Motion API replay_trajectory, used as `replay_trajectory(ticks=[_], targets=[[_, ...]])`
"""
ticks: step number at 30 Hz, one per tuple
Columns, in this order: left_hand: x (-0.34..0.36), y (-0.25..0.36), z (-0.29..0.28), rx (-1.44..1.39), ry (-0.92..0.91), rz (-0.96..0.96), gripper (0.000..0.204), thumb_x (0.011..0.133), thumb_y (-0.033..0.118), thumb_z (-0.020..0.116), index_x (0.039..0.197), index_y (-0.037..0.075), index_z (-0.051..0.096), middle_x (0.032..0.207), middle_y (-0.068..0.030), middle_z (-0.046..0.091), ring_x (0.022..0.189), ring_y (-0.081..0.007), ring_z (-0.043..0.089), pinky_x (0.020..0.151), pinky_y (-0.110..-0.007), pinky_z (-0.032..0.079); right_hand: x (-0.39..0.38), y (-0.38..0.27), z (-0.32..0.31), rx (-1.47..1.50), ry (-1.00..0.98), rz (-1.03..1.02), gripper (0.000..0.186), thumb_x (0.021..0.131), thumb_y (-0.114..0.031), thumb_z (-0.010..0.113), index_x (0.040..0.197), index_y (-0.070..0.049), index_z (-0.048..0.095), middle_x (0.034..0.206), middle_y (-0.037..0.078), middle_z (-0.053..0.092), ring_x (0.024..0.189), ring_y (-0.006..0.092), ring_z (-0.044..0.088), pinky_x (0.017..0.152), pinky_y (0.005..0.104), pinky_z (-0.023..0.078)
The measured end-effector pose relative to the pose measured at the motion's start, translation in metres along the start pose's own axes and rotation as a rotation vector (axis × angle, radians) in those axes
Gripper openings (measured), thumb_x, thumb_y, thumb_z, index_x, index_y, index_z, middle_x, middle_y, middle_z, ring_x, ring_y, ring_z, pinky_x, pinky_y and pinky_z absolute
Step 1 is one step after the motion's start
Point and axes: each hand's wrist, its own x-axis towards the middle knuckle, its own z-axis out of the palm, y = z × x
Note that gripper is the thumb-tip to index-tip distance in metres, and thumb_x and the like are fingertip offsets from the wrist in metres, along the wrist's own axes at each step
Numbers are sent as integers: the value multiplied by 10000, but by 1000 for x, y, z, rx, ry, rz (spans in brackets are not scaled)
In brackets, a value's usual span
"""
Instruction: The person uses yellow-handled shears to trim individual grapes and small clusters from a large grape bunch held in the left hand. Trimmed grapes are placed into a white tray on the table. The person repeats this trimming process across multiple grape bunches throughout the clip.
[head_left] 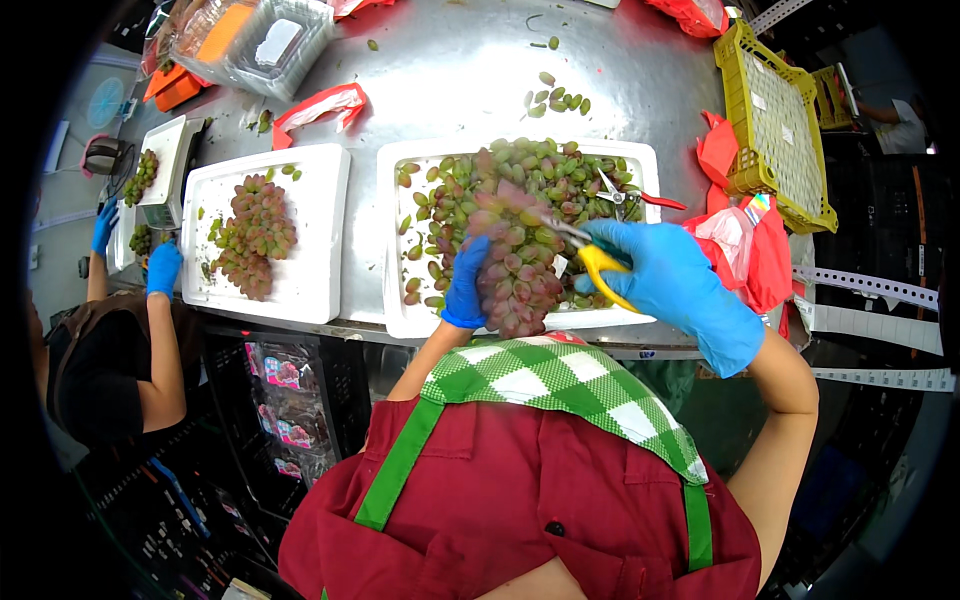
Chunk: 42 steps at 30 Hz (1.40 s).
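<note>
Blue gloves cover both my hands. My left hand (466,285) is closed against the side of a bunch of reddish-green grapes (522,285), holding it up at the near edge of a white tray (394,318). Yellow-handled scissors (602,274) are in my right hand (672,282), their blades pointing left at the bunch and slightly blurred. Many loose green and purple grapes (436,212) fill the tray beneath. Red-handled pruning shears (662,202) lie across the tray's right rim, with the metal blades over the grapes.
Left stands another white tray (325,240) with a grape bunch (262,235). Beyond it, a co-worker's gloved hands (163,268) are beside a scale (165,180). Clear plastic boxes (280,50) sit far left; a yellow crate (775,130) and red bags (765,255) lie right.
</note>
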Motion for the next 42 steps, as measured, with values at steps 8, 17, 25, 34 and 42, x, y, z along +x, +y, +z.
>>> replay_trajectory(ticks=[8,17,25,34,42], targets=[[4,16,-3,-324,-236,-109,418,870,219,449,1233,17,417,1193,-91,499,1081,-179,507,910,-283,401,-6,19,7,-304,58,-183,532,701,-202,665,1182,-80,474,805,113,559,722,286,551,595,376,444],[0,38,26,103,-102,-97,375,834,202,513,1176,113,387,887,-24,494,463,-18,356,351,-136,303,10,-2,-4,-784,188,-319,578,654,-122,618,1193,-33,430,848,82,478,802,213,490,716,330,406],[3,34,18,129,-180,-135,501,824,208,521,1273,35,382,1184,-58,487,1075,-146,479,926,-288,372,25,10,-13,-813,57,-388,519,666,-133,613,1163,-91,468,766,54,514,727,203,525,619,338,434],[8,32,24,126,-18,-157,379,867,242,449,1211,85,419,1001,-58,562,602,-49,501,453,-167,431,18,53,19,210,44,-177,502,739,-254,689,1167,-58,513,934,112,607,823,208,597,705,316,481],[8,31,6,58,-97,-200,374,866,197,462,1201,31,461,1139,-39,523,1023,-131,512,891,-278,395,4,41,8,-438,194,-154,606,672,-190,692,1215,-85,444,855,95,504,801,225,517,718,339,436]])
